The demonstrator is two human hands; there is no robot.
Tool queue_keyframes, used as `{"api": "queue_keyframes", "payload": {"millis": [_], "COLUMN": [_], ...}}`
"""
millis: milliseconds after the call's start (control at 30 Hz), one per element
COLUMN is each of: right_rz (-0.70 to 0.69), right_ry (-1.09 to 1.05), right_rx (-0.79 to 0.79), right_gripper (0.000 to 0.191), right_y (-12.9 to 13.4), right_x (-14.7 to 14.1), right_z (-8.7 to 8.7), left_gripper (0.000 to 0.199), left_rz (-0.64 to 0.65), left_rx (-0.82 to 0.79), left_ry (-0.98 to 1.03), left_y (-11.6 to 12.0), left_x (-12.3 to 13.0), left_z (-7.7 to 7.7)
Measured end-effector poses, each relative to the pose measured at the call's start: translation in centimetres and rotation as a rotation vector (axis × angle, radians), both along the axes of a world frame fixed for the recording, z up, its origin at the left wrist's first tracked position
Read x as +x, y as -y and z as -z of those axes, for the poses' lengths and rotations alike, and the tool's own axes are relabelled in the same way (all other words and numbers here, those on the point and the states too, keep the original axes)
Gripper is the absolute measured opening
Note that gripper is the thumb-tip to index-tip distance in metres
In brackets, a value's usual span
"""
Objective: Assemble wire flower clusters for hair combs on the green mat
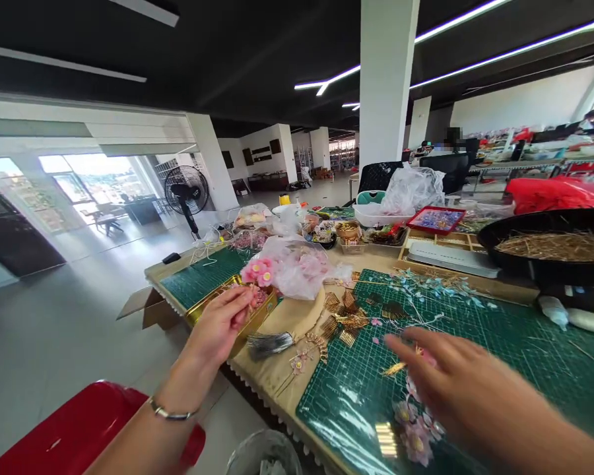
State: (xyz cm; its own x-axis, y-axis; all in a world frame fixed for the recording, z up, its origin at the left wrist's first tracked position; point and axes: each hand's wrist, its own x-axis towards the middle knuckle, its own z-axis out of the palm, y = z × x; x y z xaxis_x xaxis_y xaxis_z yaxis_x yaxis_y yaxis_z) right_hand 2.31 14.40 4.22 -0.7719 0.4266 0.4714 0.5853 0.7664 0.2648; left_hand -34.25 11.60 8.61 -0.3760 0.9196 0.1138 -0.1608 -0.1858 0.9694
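My left hand (221, 325) is raised over a gold tin tray (205, 304) and pinches the stem of a small bunch of pink fabric flowers (258, 270). My right hand (443, 373) hovers, blurred, over the green cutting mat (499, 343), fingers apart, close to a gold leaf-shaped piece (395, 368); whether it holds anything is unclear. Gold hair combs (346, 315) and a bundle of thin wire (270, 343) lie between the two hands. Pale pink flowers (416, 429) lie on the mat under my right wrist.
A clear bag of pink flowers (304, 264) sits behind the tray. A black pan of straw-like strands (554, 247) stands at the right. Bowls, boxes and a red tray (436, 219) crowd the back. A red stool (79, 429) is at lower left.
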Motion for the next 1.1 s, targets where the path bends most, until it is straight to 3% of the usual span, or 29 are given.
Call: {"api": "queue_keyframes", "payload": {"millis": [67,133,233,333,433,533,600,667,767,833,867,967,1100], "right_rz": [-0.245,-0.408,-0.436,-0.316,-0.169,-0.062,-0.008,0.026,0.063,0.081,0.083,0.05,-0.061], "right_ry": [0.204,0.334,0.468,0.518,0.444,0.339,0.281,0.25,0.242,0.257,0.27,0.326,0.375], "right_rx": [-0.032,-0.044,-0.033,-0.017,-0.002,0.017,0.024,0.019,-0.009,-0.031,-0.039,-0.051,-0.075], "right_gripper": [0.062,0.049,0.042,0.046,0.04,0.042,0.044,0.043,0.038,0.037,0.037,0.041,0.042], "right_y": [-1.6,-3.3,-6.6,-11.2,-16.7,-21.4,-23.3,-24.2,-24.3,-24.1,-23.8,-22.3,-18.1], "right_x": [-6.5,-12.3,-18.2,-20.9,-21.6,-21.4,-21.2,-20.9,-20.3,-19.7,-19.4,-18.1,-14.2], "right_z": [-1.3,-1.2,0.4,0.8,-1.0,-3.4,-4.4,-4.8,-4.9,-5.3,-5.6,-6.6,-6.8], "left_gripper": [0.028,0.028,0.028,0.025,0.025,0.025,0.026,0.029,0.029,0.028,0.026,0.02,0.021], "left_rz": [-0.028,-0.055,-0.063,-0.01,0.031,0.045,0.07,0.122,0.104,0.122,0.14,0.174,0.162], "left_rx": [-0.025,-0.067,-0.121,-0.192,-0.226,-0.219,-0.191,-0.151,-0.085,-0.082,-0.094,-0.166,-0.24], "left_ry": [0.022,0.008,-0.038,-0.078,-0.079,-0.119,-0.271,-0.559,-1.152,-1.598,-1.709,-1.857,-1.937], "left_y": [1.2,2.2,3.1,3.3,2.8,0.9,-1.7,-5.3,-11.7,-15.4,-17.0,-20.3,-21.6], "left_x": [-1.1,-1.9,-2.7,-3.3,-3.6,-3.3,-2.9,-2.6,-2.2,-2.0,-1.9,-2.0,-2.5], "left_z": [-0.2,-0.1,0.6,1.8,3.0,3.1,2.5,1.7,1.1,1.6,2.0,3.4,4.9]}}
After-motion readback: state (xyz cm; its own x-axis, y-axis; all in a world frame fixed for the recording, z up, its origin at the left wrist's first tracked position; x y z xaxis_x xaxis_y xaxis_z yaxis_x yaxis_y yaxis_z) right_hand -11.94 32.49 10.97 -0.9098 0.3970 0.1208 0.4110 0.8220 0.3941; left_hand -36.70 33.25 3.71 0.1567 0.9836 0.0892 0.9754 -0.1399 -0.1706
